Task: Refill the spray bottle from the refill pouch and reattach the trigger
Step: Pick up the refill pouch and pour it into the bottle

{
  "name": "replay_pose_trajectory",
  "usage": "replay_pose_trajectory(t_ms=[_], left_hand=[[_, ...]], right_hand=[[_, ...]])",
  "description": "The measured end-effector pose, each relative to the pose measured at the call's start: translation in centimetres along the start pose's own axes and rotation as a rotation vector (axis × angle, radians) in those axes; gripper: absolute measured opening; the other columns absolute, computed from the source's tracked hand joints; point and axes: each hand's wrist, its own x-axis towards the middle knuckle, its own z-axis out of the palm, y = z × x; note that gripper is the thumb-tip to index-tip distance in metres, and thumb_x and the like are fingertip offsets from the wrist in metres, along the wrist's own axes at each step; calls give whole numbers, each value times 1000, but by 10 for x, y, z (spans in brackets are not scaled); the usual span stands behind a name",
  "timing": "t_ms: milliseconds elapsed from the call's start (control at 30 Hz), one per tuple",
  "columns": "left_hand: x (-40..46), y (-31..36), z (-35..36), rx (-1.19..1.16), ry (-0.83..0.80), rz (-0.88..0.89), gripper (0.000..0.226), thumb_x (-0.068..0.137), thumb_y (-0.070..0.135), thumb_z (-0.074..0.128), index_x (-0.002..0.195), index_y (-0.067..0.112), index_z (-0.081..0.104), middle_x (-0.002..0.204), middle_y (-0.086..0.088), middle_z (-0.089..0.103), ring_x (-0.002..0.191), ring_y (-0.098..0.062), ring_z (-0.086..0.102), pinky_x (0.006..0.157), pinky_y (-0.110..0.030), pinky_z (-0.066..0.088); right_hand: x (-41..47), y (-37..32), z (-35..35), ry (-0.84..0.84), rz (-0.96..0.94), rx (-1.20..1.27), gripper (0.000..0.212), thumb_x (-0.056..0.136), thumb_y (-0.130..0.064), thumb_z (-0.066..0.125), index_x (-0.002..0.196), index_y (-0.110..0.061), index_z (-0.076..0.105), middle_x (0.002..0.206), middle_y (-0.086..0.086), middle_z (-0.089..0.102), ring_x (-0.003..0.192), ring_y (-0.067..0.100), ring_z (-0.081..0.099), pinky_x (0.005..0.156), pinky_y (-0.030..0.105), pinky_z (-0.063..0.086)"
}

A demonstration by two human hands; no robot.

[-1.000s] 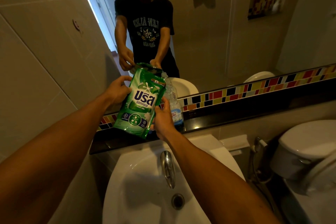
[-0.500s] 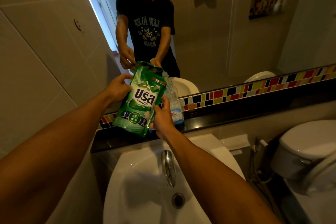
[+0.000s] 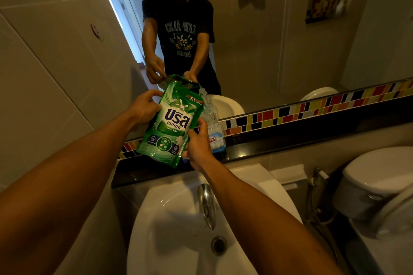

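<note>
two bare hands hold a green refill pouch (image 3: 171,121) up in front of the mirror (image 3: 279,40), above the dark ledge (image 3: 290,138) behind the white sink (image 3: 169,225). the left hand (image 3: 145,106) grips the pouch's upper left edge, fingers curled over toward its top and pressed on the film. the right hand (image 3: 199,144) clasps the lower right side, thumb lying across the front and the other fingers hidden behind the pouch. the pouch is tilted, its top leaning right toward the clear bottle (image 3: 213,127), and its bottom corner hangs just over the ledge. whether the pouch's top is torn open cannot be told from this view.

the bottle stands upright on the ledge just beside the pouch, partly hidden by it and by the right hand. it has a blue and white label low on its body, and its neck shows at the pouch's top right corner with no trigger visible on it. whether pouch and bottle touch cannot be told.

below, a chrome faucet (image 3: 206,203) points down into the sink toward the drain (image 3: 219,245). a strip of coloured tiles (image 3: 312,107) runs along the foot of the mirror. a white toilet (image 3: 380,181) sits at the right with a spray hose (image 3: 317,187) beside it. the mirror shows the person's dark printed shirt and both hands on the pouch.
</note>
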Motion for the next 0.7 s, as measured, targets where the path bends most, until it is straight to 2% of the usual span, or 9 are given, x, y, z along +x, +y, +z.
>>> replay_pose_trajectory(t_ms=[700], left_hand=[[-1, 3, -6, 39, 10, 6, 43, 97, 1, 51, 134, 21, 49, 85, -8, 62, 63, -15, 60, 51, -25, 45]], right_hand=[[0, 0, 3, -6, -7, -12, 45, 109, -21, 46, 143, -49, 39, 130, 9, 69, 110, 35, 73, 65, 46, 65]])
